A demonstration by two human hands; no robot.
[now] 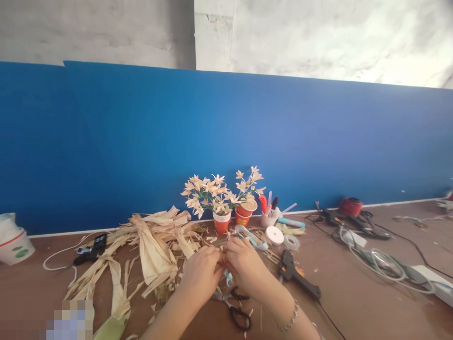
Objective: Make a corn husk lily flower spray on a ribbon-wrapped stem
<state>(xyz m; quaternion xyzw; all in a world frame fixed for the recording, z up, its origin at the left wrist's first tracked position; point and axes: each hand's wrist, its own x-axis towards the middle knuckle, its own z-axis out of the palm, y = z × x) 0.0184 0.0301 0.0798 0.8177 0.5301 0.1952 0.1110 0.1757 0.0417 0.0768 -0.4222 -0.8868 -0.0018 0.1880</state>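
Note:
My left hand (pixel 202 268) and my right hand (pixel 244 264) meet above the table, fingers curled and pressed together. Whatever they pinch is small and mostly hidden by the fingers. Below them lie scissors (pixel 238 315) with black handles, and a bit of light-blue ribbon (pixel 229 278) shows just under the fingertips. Behind the hands, pale husk flowers (pixel 212 191) stand in a red-and-white paper cup (pixel 221 224), and more flowers rise from a second red cup (pixel 242 216). Dried corn husks (pixel 155 255) are heaped to the left of my left hand.
A black glue gun (pixel 299 276) lies right of my hands, its cord trailing forward. Tape rolls (pixel 274 235) and a cup of pens (pixel 268 218) stand behind it. Tangled cables (pixel 382 264) cover the right side. A white tub (pixel 16 245) sits far left; a blue panel (pixel 141 141) borders the back.

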